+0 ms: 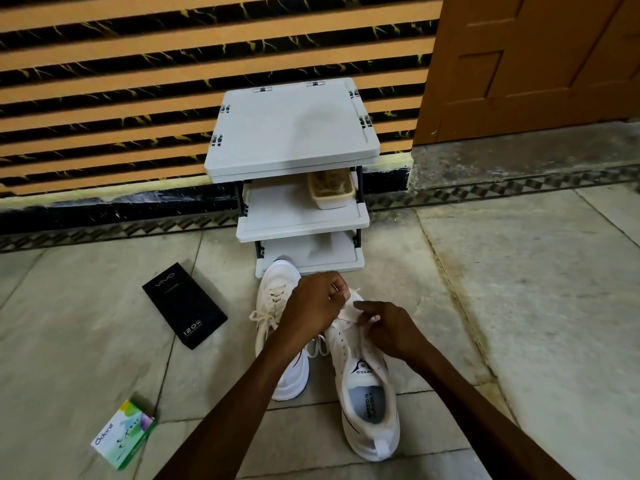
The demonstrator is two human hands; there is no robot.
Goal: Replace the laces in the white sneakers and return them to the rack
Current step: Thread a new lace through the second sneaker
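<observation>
- White sneakers (369, 420) are sitting side by side on a pale stone floor (519, 306), toes pointing at a small grey rack (291, 133) — the left sneaker (277, 292) is reaching the front edge of the bottom shelf.
- The floor is running in large grey slabs with a patterned border strip along the wall (104, 81), which is showing orange and black-marbled stripes; a brown panelled door (536, 64) is standing at the right.
- A tan tub (330, 192) is resting on the right side of the rack's middle shelf.
- The left sneaker is wearing a cream lace all the way up, its loose ends trailing to the side; the right sneaker is showing bare eyelets and a dark line along the sole.
- Both hands are hovering over the right sneaker's front: the left hand (311, 306), fingers curled, is pinching the lace (346, 317), and the right hand (391, 330) is pinching a strand of it too.
- "SPEED" is showing on the right sneaker's tongue and insole.
- A black box (185, 303) on the floor is reading "vivo" and "120W" — nearer, a green carton (123, 434) is reading "Odonil".
</observation>
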